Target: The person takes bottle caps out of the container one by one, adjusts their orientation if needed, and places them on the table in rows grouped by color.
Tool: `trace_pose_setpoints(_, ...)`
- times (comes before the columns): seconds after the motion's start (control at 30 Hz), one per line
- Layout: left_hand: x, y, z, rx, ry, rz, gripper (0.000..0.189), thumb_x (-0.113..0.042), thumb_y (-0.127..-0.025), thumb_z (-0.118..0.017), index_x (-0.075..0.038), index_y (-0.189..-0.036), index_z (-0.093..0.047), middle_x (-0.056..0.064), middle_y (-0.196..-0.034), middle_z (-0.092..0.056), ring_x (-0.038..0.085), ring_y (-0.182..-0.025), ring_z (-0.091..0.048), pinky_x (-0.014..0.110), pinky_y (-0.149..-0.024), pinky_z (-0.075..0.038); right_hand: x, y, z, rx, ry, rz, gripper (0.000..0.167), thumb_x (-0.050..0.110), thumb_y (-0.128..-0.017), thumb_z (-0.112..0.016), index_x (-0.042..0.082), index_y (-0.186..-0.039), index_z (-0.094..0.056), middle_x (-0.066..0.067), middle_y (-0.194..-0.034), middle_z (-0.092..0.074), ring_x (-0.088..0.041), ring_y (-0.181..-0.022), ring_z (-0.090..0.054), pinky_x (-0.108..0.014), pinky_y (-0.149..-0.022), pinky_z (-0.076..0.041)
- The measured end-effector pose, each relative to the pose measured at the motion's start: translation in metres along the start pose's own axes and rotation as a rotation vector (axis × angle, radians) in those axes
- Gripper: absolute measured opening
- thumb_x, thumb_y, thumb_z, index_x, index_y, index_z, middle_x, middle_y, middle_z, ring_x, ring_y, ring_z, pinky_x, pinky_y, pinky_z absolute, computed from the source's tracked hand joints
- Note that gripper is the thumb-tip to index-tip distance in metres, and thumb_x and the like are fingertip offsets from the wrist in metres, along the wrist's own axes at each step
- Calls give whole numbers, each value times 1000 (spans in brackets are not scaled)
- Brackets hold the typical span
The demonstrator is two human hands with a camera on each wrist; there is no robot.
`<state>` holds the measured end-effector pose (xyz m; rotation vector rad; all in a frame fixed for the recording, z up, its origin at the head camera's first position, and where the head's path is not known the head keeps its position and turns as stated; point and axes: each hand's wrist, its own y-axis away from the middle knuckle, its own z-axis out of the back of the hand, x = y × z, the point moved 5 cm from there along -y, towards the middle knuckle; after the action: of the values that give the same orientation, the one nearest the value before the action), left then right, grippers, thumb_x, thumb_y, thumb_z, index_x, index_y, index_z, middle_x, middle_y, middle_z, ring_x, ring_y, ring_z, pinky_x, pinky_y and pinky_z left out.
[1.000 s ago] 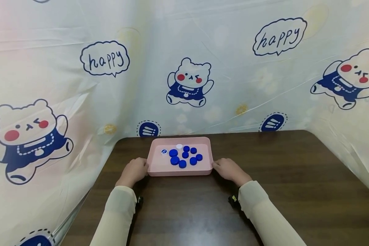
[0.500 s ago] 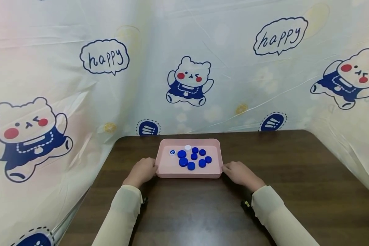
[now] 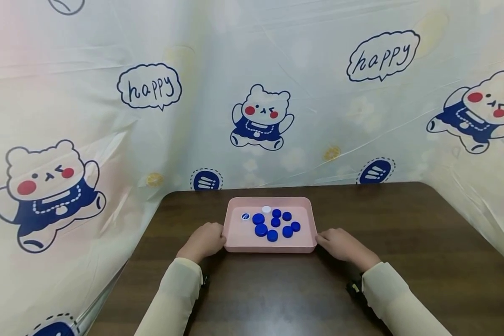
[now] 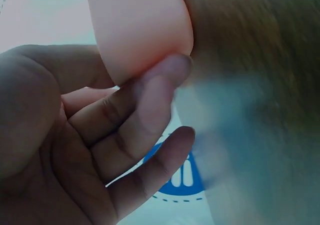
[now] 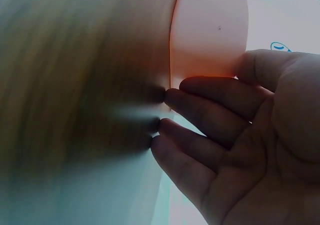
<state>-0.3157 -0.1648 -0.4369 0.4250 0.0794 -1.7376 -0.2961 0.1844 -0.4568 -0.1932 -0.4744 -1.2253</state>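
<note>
A shallow pink tray lies on the far part of the table, with its long side toward me. In it are several round blue caps, one white cap and a small blue-and-white patterned disc. My left hand pinches the tray's left end near the front corner. At the opposite end, my right hand holds it the same way. Both wrist views show the thumb at the rim and fingertips low against the outer wall, close to the tabletop.
The dark wooden table has rounded far corners. Behind it and along both sides hangs a pale curtain printed with bears and "happy" bubbles. A dark band with a small device shows below the right sleeve.
The tray, with both hands holding its ends, has slid to the right and a little nearer to me. The caps have travelled along with it, in the same arrangement.
</note>
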Motion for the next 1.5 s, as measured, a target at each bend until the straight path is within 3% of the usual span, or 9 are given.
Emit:
trace_pose_setpoints(0.23,-9,4,-4,38,20,-8,12,-16,-90,-63,-12,-82,-70,4,-64,-56,19,-59,-54,32,-58,-48,-10,13,-3,-2,-4,6,38,25,-103,-46,0,-123,-66,-16,-117,-66,-33,-110,-61,-53,-95,-44)
trace_pose_setpoints(0.63,-33,-3,-6,24,-40,-75,17,-19,-93,-60,-13,-79,-67,3,-63,-55,18,-58,-53,32,-58,-46,-26,26,8,-33,-9,25,35,22,-102,-47,1,-121,-68,-13,-112,-68,-29,-102,-64,-53,-93,-45)
trace_pose_setpoints(0.8,-43,-1,-12,32,-60,-109,21,-18,-94,-56,-15,-74,-64,2,-61,-53,17,-56,-52,31,-56,-45,-35,32,10,-26,-1,21,34,22,-101,-48,3,-118,-70,-12,-109,-69,-28,-100,-64,-53,-92,-46)
trace_pose_setpoints(0.97,-49,4,-18,46,-60,-100,22,-19,-94,-56,-14,-75,-64,3,-61,-53,18,-56,-52,31,-56,-45,-41,35,13,-5,-25,10,35,24,-101,-50,1,-118,-69,-15,-111,-68,-30,-103,-63,-54,-92,-45)
trace_pose_setpoints(1.23,-51,8,-20,25,-57,-107,20,-20,-96,-56,-15,-79,-65,2,-61,-52,17,-56,-51,30,-56,-45,-43,32,21,7,-46,27,34,24,-100,-51,2,-117,-70,-10,-107,-69,-22,-91,-62,-52,-90,-47)
trace_pose_setpoints(1.5,-48,3,-21,49,-35,-79,15,-19,-94,-57,-14,-84,-66,3,-63,-53,18,-57,-52,31,-56,-45,-44,31,20,-1,-32,18,36,24,-100,-49,0,-120,-69,-17,-115,-67,-34,-108,-62,-54,-94,-44)
